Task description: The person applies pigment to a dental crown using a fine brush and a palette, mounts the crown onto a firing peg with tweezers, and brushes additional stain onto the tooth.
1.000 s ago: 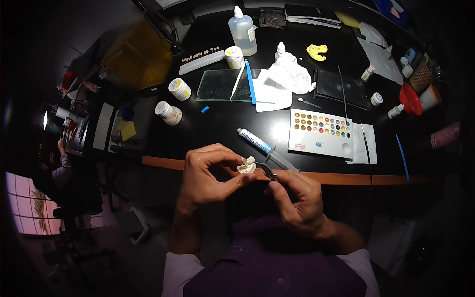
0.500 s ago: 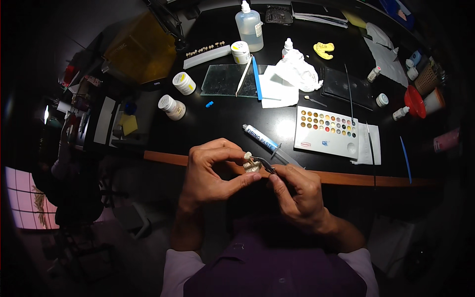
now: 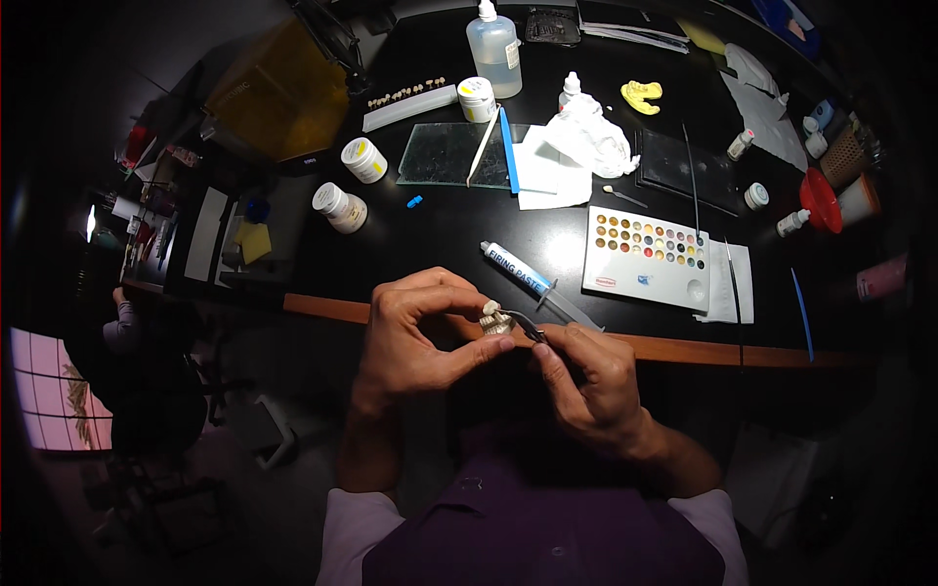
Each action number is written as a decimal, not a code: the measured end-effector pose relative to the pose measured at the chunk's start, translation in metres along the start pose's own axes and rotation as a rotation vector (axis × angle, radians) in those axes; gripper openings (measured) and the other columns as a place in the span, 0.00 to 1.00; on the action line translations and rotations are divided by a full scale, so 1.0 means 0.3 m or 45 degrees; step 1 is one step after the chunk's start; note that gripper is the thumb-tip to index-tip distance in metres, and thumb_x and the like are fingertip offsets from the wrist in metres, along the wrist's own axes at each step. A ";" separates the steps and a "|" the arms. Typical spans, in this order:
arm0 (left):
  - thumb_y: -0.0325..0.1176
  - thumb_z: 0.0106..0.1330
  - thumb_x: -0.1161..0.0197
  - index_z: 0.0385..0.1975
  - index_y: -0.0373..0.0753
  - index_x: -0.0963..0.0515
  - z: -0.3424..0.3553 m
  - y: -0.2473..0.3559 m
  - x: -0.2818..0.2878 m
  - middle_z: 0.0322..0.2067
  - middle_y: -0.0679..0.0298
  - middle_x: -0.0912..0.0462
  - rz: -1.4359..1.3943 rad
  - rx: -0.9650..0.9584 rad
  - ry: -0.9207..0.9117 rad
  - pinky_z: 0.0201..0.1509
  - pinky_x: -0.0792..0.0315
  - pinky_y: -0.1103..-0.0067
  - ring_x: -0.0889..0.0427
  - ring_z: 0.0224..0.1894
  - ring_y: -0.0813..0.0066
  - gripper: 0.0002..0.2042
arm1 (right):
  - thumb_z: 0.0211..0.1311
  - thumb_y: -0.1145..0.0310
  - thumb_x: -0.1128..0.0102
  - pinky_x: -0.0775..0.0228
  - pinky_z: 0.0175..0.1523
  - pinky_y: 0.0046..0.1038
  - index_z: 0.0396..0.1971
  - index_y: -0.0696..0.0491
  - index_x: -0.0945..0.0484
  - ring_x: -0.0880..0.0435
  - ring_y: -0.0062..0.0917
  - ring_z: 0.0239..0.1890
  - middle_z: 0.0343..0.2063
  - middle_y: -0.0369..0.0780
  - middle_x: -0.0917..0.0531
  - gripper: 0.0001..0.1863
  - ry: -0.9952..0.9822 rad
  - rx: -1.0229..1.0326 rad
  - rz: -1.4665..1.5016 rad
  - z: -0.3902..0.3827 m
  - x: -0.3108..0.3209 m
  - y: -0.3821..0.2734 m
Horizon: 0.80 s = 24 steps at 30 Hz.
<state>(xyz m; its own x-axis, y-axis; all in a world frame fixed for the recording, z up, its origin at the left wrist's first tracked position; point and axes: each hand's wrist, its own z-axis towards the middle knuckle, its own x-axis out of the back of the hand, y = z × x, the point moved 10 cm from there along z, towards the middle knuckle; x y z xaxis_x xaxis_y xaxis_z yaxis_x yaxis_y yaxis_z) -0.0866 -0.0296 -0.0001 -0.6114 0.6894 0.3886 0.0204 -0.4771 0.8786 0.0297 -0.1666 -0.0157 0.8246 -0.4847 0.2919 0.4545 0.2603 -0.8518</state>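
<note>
Just beyond your left hand point(image 3: 415, 337) and right hand point(image 3: 591, 391), a white-and-blue syringe point(image 3: 518, 269) lies slantwise on the black worktop point(image 3: 440, 230), its plunger end close behind your right knuckles. Right of it sits a white palette point(image 3: 640, 281) of small coloured wells. Farther back are a glass slab point(image 3: 435, 161) with a blue strip point(image 3: 509, 156) across its right part, a crumpled white tissue point(image 3: 591, 139), a tall bottle point(image 3: 495, 59) and a yellow arch-shaped model point(image 3: 641, 96). Two white jars, one lidded in yellow and white point(image 3: 363, 161), one plain-lidded point(image 3: 340, 208), stand at left.

A brown edge band point(image 3: 327, 308) runs behind your hands; glossy surface stretches between jars and syringe.

Your left thumb and fingers pinch a cream tooth model point(image 3: 496, 326), ridged and matte, at the near edge. Your right fingers clamp a slim, dark curved tool point(image 3: 529, 328), its tip at a rounded white piece point(image 3: 490, 308) above the model; whether it grips that piece, you cannot tell. Your hands stay apart, the tool bridging them.
</note>
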 end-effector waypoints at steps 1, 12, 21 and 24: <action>0.28 0.51 0.12 0.38 0.32 0.10 -0.001 -0.003 0.002 0.35 0.57 0.10 -0.015 0.009 0.006 0.39 0.16 0.81 0.07 0.35 0.73 0.16 | 0.68 0.81 0.35 0.34 0.26 0.32 0.45 0.63 0.14 0.21 0.29 0.19 0.21 0.42 0.19 0.08 -0.006 0.005 -0.009 -0.001 -0.001 -0.001; 0.23 0.53 0.15 0.38 0.32 0.10 -0.003 0.004 -0.001 0.37 0.58 0.11 -0.002 0.042 -0.015 0.40 0.20 0.83 0.12 0.37 0.78 0.14 | 0.68 0.80 0.35 0.36 0.24 0.32 0.46 0.63 0.14 0.22 0.27 0.19 0.21 0.42 0.19 0.09 -0.003 0.024 -0.023 0.000 0.000 0.000; 0.24 0.53 0.15 0.37 0.32 0.10 -0.017 0.031 0.007 0.36 0.57 0.12 0.056 0.045 0.067 0.38 0.19 0.83 0.12 0.36 0.78 0.13 | 0.69 0.80 0.36 0.33 0.25 0.32 0.45 0.64 0.14 0.20 0.30 0.19 0.22 0.44 0.19 0.08 -0.033 -0.029 0.015 0.003 -0.002 -0.001; 0.24 0.53 0.15 0.36 0.31 0.11 -0.025 0.034 0.011 0.36 0.56 0.12 0.096 0.064 0.090 0.38 0.19 0.83 0.11 0.36 0.77 0.13 | 0.70 0.79 0.36 0.32 0.26 0.32 0.45 0.65 0.14 0.19 0.31 0.20 0.22 0.44 0.19 0.08 -0.031 -0.061 0.048 0.003 -0.005 0.001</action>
<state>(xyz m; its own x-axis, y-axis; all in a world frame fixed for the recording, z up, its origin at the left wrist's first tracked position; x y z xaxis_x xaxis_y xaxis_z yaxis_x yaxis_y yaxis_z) -0.0943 -0.0365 0.0081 -0.6610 0.6115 0.4349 0.1071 -0.4968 0.8612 0.0288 -0.1651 -0.0159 0.8490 -0.4549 0.2688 0.4065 0.2375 -0.8822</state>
